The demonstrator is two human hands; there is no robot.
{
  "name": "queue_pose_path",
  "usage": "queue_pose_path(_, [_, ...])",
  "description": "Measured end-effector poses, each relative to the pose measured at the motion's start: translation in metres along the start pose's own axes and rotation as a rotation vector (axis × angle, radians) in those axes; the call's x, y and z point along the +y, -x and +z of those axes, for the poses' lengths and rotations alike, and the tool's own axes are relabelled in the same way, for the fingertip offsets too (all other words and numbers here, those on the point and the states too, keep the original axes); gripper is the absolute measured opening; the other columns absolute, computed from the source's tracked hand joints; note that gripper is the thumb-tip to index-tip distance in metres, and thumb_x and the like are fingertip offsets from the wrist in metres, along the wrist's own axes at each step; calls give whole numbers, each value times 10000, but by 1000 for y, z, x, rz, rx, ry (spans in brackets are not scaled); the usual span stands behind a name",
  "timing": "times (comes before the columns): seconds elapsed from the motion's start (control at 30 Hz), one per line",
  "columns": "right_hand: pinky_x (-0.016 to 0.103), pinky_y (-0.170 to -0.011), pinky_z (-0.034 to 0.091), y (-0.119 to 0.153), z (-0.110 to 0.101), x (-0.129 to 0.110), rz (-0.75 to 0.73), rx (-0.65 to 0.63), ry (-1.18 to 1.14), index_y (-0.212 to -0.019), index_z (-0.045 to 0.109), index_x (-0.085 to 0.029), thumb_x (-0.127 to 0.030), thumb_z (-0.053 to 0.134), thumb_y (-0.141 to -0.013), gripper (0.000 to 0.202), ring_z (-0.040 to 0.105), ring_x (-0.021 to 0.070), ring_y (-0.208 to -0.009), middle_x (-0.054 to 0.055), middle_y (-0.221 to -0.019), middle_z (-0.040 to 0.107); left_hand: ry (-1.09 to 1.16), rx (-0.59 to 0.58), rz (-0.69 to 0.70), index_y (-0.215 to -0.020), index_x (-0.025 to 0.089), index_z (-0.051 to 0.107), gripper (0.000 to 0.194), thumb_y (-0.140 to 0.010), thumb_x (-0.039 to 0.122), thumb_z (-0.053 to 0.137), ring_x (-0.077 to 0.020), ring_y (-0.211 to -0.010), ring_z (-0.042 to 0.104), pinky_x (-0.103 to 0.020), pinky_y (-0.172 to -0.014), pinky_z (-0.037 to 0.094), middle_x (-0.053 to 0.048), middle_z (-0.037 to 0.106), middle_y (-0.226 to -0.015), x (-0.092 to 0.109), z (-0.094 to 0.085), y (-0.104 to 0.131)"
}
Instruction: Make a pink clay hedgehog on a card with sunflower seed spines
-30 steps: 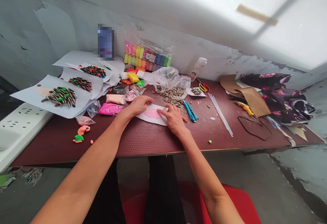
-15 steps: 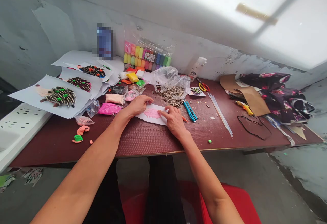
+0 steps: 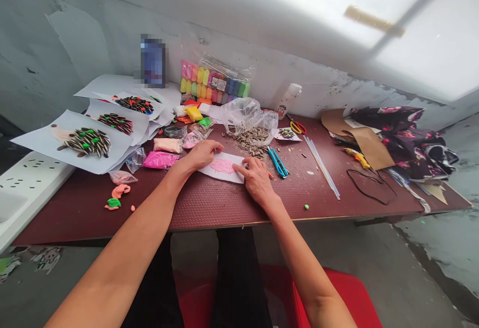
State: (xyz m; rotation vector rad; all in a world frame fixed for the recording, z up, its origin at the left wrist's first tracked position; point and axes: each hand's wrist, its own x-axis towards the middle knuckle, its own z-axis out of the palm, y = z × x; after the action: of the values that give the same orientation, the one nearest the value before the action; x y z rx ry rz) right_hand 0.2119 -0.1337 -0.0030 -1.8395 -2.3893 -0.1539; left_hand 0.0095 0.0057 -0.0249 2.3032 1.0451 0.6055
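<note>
A small white paper point(image 3: 236, 177) lies flat on the table's near middle, bearing a flat pink clay shape point(image 3: 222, 166). My left hand point(image 3: 204, 155) rests at the paper's left end, fingers bent over its upper edge. At the right end is my right hand point(image 3: 257, 177), its index finger stretched toward the pink shape's right side and the other fingers curled. Whether anything is under those curled fingers is hidden. Just beyond the paper, sunflower seeds point(image 3: 251, 136) spill out of a clear plastic bag point(image 3: 245, 111).
A blue cutter point(image 3: 277, 162), scissors point(image 3: 297, 127) and clear sticks point(image 3: 322, 167) lie to the right. Bagged pink clay point(image 3: 160, 160) is at the left, beside seed-covered hedgehog pictures point(image 3: 90, 141). A bottle point(image 3: 289, 99) and clay packs point(image 3: 213, 83) stand behind. Cloth point(image 3: 407, 143) lies far right.
My right index finger has shifted very slightly at the right side of the pink shape. My left hand keeps its place on the paper.
</note>
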Motion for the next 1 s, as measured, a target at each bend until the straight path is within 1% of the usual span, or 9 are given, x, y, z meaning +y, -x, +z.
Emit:
queue_pose_path(0.13, [368, -911, 367, 3, 1, 2, 8, 16, -19, -1311, 662, -361, -100, 453, -989, 464, 485, 245, -1103, 100, -1259, 581, 15, -3, -6, -1065, 178, 762, 465, -753, 31, 451, -187, -986, 690, -305, -936, 536, -57, 771, -1056, 0, 0, 0])
queue_pose_path(0.3, [368, -930, 378, 3, 2, 3, 35, 51, -35, -1338, 647, -330, -70, 440, -972, 494, 492, 240, -1108, 108, -1288, 573, -7, -6, -21, -1082, 167, 762, 474, -762, 30, 441, -194, -995, 691, -313, -948, 533, -65, 769, -1064, 2, 0, 0])
queue_pose_path(0.5, [399, -968, 366, -7, -3, -2, -17, -14, 6, -1336, 647, -356, -112, 450, -990, 467, 479, 254, -1141, 108, -1344, 548, -25, 3, -9, -1081, 157, 760, 469, -769, 35, 432, -187, -1000, 692, -293, -936, 535, -63, 772, -1068, 1, 1, 0])
queue_pose_path(0.6, [410, -982, 361, -7, -6, -3, -23, -45, 19, -1333, 649, -359, -128, 459, -996, 451, 476, 258, -1161, 110, -1349, 545, -20, 7, 4, -1074, 168, 763, 466, -760, 43, 441, -180, -979, 695, -284, -923, 540, -52, 776, -1050, 0, 1, 0])
queue_pose_path(0.8, [404, -970, 370, -4, -9, -1, -8, -51, 35, -1326, 658, -336, -114, 462, -990, 448, 484, 267, -1178, 121, -1368, 540, -33, -1, -7, -1070, 153, 762, 465, -755, 36, 441, -190, -979, 696, -295, -916, 539, -63, 774, -1047, 1, 1, -1])
queue_pose_path(0.93, [408, -988, 370, -9, -11, -4, 4, -51, 35, -1366, 628, -329, -107, 461, -986, 471, 482, 278, -1200, 128, -1411, 519, -22, 3, -3, -1057, 157, 764, 451, -761, 39, 445, -187, -967, 697, -290, -906, 540, -62, 774, -1039, 2, 1, 0])
queue_pose_path(1.0, [412, -1000, 366, -14, -12, -6, 5, -71, 36, -1373, 623, -331, -134, 458, -998, 454, 480, 282, -1212, 131, -1423, 511, -20, 8, 1, -1053, 161, 765, 450, -762, 40, 444, -184, -965, 697, -286, -905, 540, -57, 775, -1034, 2, 0, 0])
